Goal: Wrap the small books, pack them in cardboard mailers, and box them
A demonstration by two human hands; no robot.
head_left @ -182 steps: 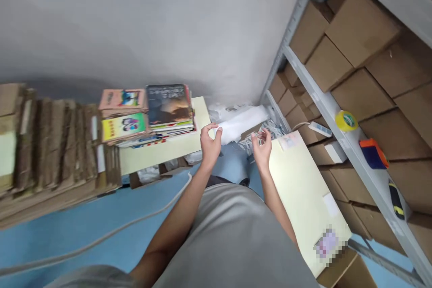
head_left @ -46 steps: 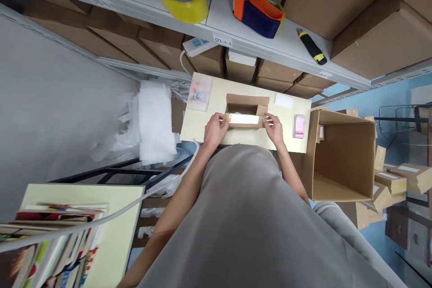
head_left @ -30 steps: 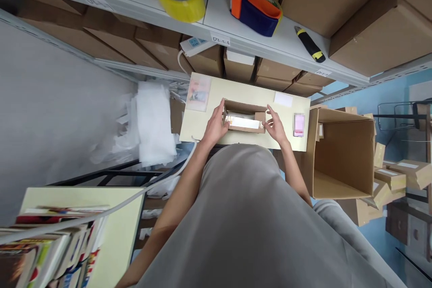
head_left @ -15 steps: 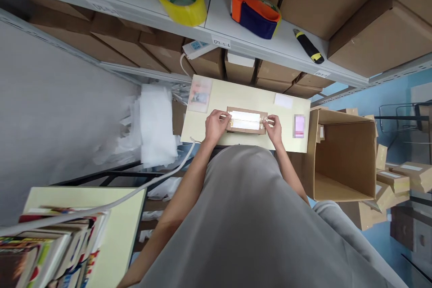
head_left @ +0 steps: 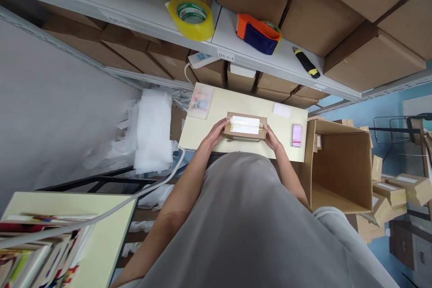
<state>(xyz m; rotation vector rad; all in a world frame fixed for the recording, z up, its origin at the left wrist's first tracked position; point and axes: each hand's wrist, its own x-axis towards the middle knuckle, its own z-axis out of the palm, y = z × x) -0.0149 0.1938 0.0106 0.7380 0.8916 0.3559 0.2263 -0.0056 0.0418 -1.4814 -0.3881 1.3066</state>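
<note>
While a stack of books (head_left: 40, 252) blurs at the near lower left, both forearms reach forward past the grey shirt to a pale yellow table (head_left: 194, 135). A small cardboard box (head_left: 245, 127) lies flat on the table near its front edge, closed, with a white label and a strip of clear tape across its top.

The left hand (head_left: 218, 131) clasps the box's left short end and the right hand (head_left: 272, 137) clasps the right one. On each hand the fingers curl against the end wall, so the box is pinched between the two hands.

It looks light and stiff enough to carry by those two ends. The corrugated walls should hold under moderate pressure, but hard squeezing could dent them. The glossy tape and label are likely the slippery parts, so bare cardboard at the ends or underneath is the better hold. What is inside cannot be seen.

Just beside the box on the table lie a clear packet (head_left: 201, 101), a white slip (head_left: 281, 110) and a small pink item (head_left: 296, 135). A large open carton (head_left: 340, 157) stands to the right and white foam wrap (head_left: 151, 130) is heaped to the left.

Farther off, a grey shelf (head_left: 224, 31) holds a yellow tape roll (head_left: 193, 17), an orange tape dispenser (head_left: 258, 33) and a utility knife (head_left: 306, 62).
</note>
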